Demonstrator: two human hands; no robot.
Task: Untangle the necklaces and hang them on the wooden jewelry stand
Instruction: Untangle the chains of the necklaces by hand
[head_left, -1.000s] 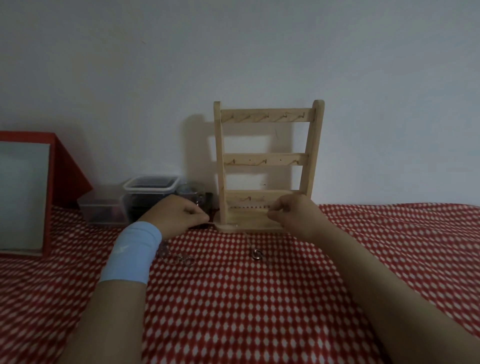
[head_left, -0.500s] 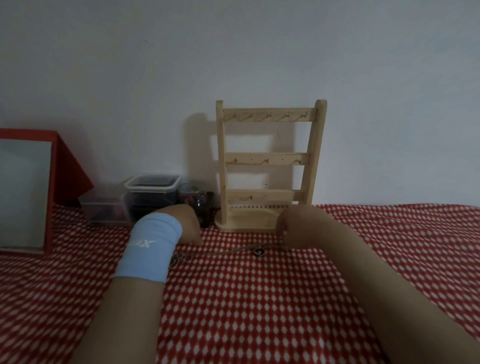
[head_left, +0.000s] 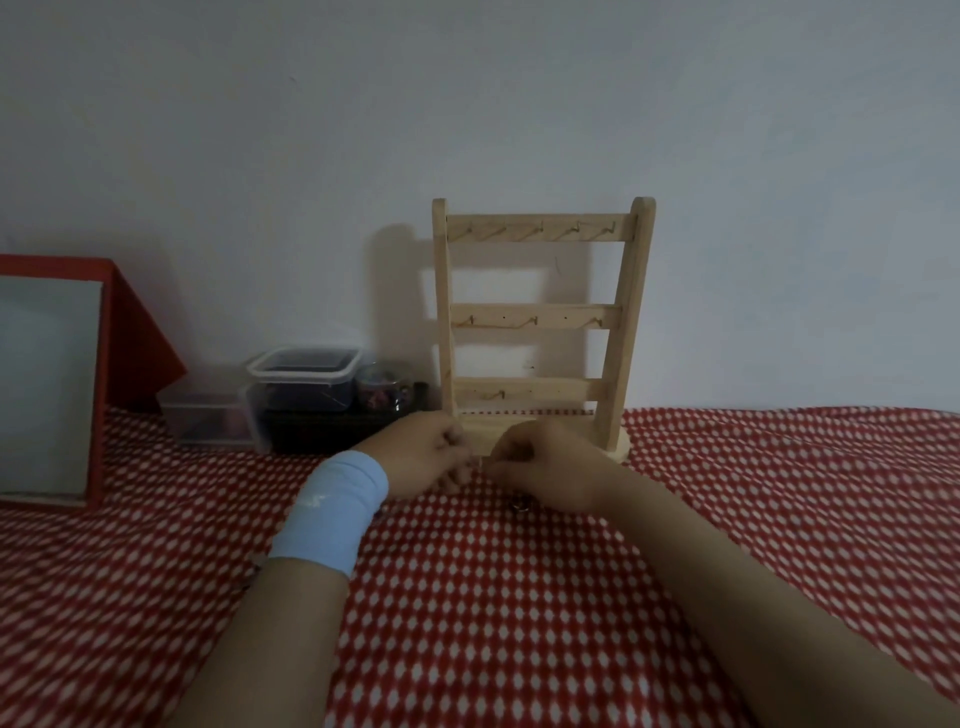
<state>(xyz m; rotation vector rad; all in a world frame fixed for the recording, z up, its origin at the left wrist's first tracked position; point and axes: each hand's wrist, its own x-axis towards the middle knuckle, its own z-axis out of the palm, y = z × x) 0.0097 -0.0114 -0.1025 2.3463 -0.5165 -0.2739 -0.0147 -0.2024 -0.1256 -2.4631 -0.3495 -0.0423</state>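
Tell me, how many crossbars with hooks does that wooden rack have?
3. The wooden jewelry stand has a top bar, a middle bar and a bottom bar just above the hands. All hooks look bare; the base is partly hidden.

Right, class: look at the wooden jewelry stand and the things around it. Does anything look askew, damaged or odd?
Nothing stands out. The wooden jewelry stand is upright with bare hooks, and both hands, left hand and right hand, work close together at its base.
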